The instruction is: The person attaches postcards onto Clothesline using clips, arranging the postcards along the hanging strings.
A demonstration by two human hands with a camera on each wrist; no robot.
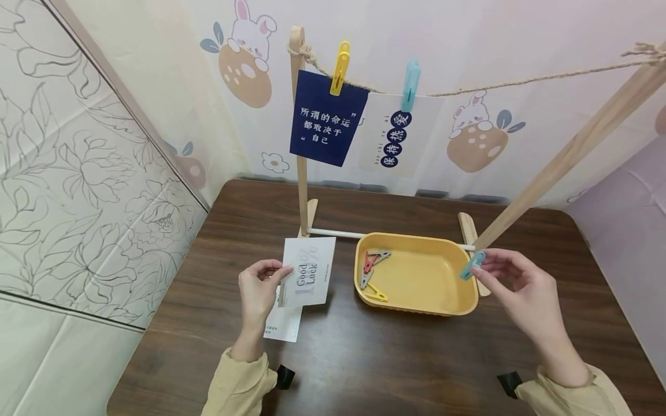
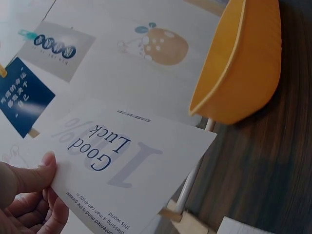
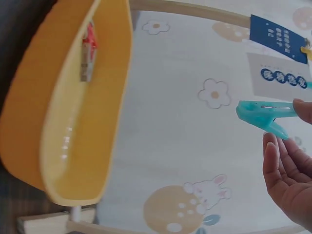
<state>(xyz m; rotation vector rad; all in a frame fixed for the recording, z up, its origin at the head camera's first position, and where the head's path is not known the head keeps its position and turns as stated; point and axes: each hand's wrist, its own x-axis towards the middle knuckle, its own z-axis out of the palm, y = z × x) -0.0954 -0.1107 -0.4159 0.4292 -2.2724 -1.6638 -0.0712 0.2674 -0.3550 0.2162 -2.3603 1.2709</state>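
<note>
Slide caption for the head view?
Left hand holds a Good Luck card, right hand a turquoise clothespin, with two cards pegged on twine.

That basin [image 1: 426, 277] is yellow, the held clip [image 1: 472, 267] turquoise, the Good Luck card [image 1: 318, 292] white with blue lettering, the backdrop [image 1: 307, 17] pale, rabbit-patterned.

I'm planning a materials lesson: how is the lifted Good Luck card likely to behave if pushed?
The Good Luck card is probably fairly stiff, looking nearly flat though pinched near one edge. It looks thin, so it is likely light. A push on its unsupported side might swivel or bend it.
</note>
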